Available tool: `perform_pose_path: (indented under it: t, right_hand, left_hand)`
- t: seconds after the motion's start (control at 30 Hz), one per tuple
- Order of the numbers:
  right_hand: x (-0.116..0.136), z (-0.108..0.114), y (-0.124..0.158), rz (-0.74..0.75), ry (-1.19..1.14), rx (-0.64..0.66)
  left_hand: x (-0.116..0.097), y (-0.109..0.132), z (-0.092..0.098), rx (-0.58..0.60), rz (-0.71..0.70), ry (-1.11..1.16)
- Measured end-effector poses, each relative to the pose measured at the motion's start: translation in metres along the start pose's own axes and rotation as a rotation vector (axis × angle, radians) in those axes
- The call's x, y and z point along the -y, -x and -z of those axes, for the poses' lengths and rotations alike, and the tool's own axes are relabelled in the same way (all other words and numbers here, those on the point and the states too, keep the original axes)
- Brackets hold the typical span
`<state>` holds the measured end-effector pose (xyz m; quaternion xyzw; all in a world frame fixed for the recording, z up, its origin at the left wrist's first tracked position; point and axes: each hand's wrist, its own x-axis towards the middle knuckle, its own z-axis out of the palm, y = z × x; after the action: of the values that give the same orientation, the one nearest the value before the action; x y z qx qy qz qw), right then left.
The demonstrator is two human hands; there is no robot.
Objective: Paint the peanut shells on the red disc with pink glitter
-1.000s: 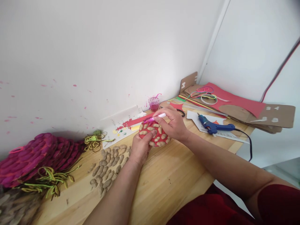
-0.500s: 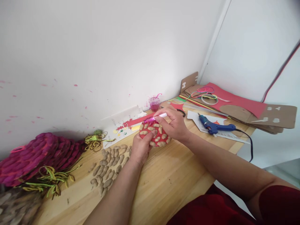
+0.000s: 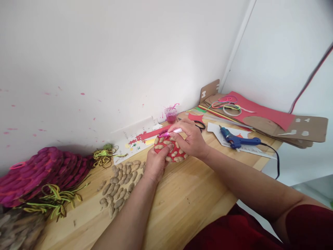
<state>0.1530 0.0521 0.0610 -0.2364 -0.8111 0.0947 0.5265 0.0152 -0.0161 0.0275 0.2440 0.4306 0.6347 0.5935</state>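
My left hand [image 3: 156,160] grips the near left edge of a red disc [image 3: 176,152] covered with peanuts, its thumb lying across the top. In my right hand [image 3: 191,139] is a white-handled paintbrush [image 3: 178,131], closed between the fingers. Its pink tip touches the peanuts at the disc's far left edge, where they are coloured pink. Behind the hands, against the wall, stands a small clear cup [image 3: 171,115] of pink paint. Loose peanuts [image 3: 122,180] lie on the wooden table left of my left forearm.
Purple-pink peanut discs [image 3: 49,170] are stacked at the left, beside yellow-green yarn [image 3: 57,199]. On the right, a blue glue gun [image 3: 236,140] with a cord rests on white paper, near scissors [image 3: 200,125] and stacked cardboard with red sheets [image 3: 260,107]. Paint-splattered wall stands behind.
The brush has moved slightly left and down along the disc's far edge, with my right hand following. My left hand keeps its hold on the disc.
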Motion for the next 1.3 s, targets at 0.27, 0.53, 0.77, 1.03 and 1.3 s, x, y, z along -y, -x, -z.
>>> perform_pose_path:
  t: [0.27,0.53,0.77,1.03,1.3]
  right_hand:
    - [0.005,0.003,0.000,0.061,0.046,0.005]
    - [-0.001,0.005,-0.002,0.061,0.072,0.006]
    - [0.001,0.003,-0.002,0.062,0.013,0.022]
    - [-0.002,0.008,-0.003,0.022,0.032,-0.021]
    - [0.010,0.005,-0.002,0.126,0.076,0.038]
  left_hand:
    - [0.001,-0.002,0.002,0.002,0.004,-0.011]
    - [0.001,-0.001,0.001,-0.015,0.006,-0.008]
    - [0.003,-0.003,0.003,-0.003,-0.006,-0.037]
    - [0.008,-0.007,0.009,0.000,-0.032,-0.072]
    - [0.010,-0.002,0.010,-0.025,-0.179,-0.463]
